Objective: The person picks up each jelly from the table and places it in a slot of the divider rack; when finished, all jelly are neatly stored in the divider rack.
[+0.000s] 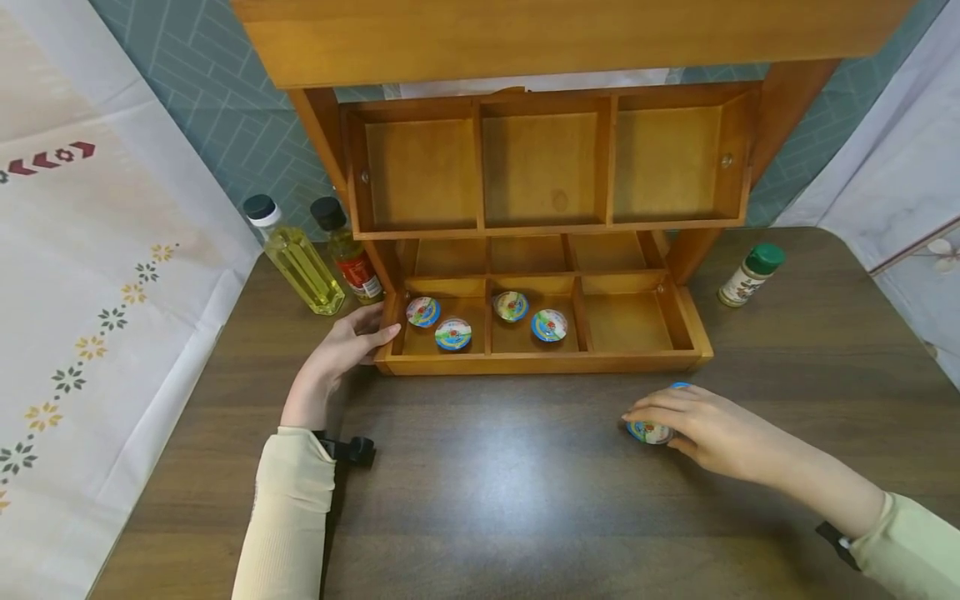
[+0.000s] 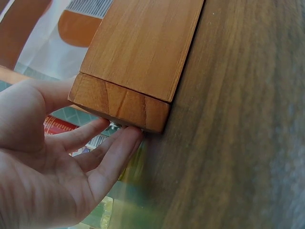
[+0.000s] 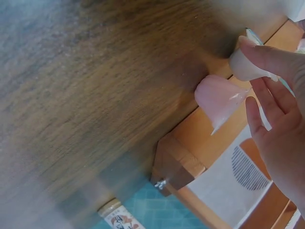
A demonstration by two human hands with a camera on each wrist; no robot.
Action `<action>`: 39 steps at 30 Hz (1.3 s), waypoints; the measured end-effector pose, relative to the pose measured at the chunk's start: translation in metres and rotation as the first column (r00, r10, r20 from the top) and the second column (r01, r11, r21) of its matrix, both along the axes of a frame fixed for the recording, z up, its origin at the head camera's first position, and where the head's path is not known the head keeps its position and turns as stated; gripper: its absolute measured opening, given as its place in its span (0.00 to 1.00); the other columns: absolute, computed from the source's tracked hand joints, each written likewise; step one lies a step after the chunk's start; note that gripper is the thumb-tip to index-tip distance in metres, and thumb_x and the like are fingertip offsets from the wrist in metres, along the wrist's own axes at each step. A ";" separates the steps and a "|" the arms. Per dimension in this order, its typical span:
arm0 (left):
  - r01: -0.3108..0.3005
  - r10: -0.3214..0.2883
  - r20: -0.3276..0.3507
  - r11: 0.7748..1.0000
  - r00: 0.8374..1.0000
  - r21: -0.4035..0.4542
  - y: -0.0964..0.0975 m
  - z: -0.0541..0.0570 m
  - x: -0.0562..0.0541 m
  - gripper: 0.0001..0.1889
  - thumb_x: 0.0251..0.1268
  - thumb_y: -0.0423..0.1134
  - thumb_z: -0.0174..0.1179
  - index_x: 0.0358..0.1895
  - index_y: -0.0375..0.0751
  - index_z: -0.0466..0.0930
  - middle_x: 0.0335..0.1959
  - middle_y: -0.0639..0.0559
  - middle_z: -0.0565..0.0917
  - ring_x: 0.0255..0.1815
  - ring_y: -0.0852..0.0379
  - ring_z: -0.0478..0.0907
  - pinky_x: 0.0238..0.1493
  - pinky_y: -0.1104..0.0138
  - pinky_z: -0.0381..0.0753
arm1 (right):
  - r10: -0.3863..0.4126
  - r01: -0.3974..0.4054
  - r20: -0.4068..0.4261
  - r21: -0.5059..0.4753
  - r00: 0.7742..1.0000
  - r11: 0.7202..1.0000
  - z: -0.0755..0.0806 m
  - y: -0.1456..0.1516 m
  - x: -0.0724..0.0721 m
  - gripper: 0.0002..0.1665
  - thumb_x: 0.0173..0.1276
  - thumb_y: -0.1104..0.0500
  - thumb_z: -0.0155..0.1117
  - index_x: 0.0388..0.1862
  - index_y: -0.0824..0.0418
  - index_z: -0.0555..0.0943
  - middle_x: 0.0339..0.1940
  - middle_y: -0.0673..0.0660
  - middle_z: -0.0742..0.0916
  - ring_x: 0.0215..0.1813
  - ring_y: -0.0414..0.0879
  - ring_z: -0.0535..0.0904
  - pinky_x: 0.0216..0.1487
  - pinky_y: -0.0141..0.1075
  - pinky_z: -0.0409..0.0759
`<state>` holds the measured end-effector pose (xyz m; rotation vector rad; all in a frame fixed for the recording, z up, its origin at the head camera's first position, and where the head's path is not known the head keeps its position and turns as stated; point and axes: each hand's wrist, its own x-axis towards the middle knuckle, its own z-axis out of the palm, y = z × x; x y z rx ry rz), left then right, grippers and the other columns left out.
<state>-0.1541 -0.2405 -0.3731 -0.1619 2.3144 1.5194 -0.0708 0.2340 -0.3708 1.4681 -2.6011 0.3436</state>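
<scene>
Rack [image 1: 540,364], head view: gripped at its left end by the left hand [image 1: 341,346]; in its lower tray [image 1: 630,323], two small lidded cups [image 1: 453,334] are set in the left compartment and two in the middle one.
Held cup [image 1: 649,432], head view: pinched by the right hand [image 1: 716,429] in front of the rack's right end; a second cup [image 1: 680,385] is mostly hidden behind the fingers.
Bottles [image 1: 306,271], head view: two are stood beside the rack's left side; a green-capped shaker [image 1: 752,275] is stood to its right.
Rack end, left wrist view: clasped between thumb and fingertips; the fingers are slightly parted.
White body of held cup, right wrist view: pinched between thumb and fingers.
Pink body of second cup, right wrist view: seen just beside another fingertip; whether it is touched cannot be told.
</scene>
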 end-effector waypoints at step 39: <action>-0.002 0.002 0.007 1.000 1.000 0.014 0.001 0.001 -0.001 0.39 0.64 0.52 0.57 0.74 0.45 0.50 0.72 0.44 0.57 0.64 0.45 0.64 0.56 0.53 0.69 | -0.042 0.063 0.177 -0.116 0.983 0.991 0.021 -0.004 -0.014 0.34 0.41 0.61 0.79 0.52 0.55 0.79 0.47 0.44 0.81 0.46 0.38 0.76 0.38 0.33 0.78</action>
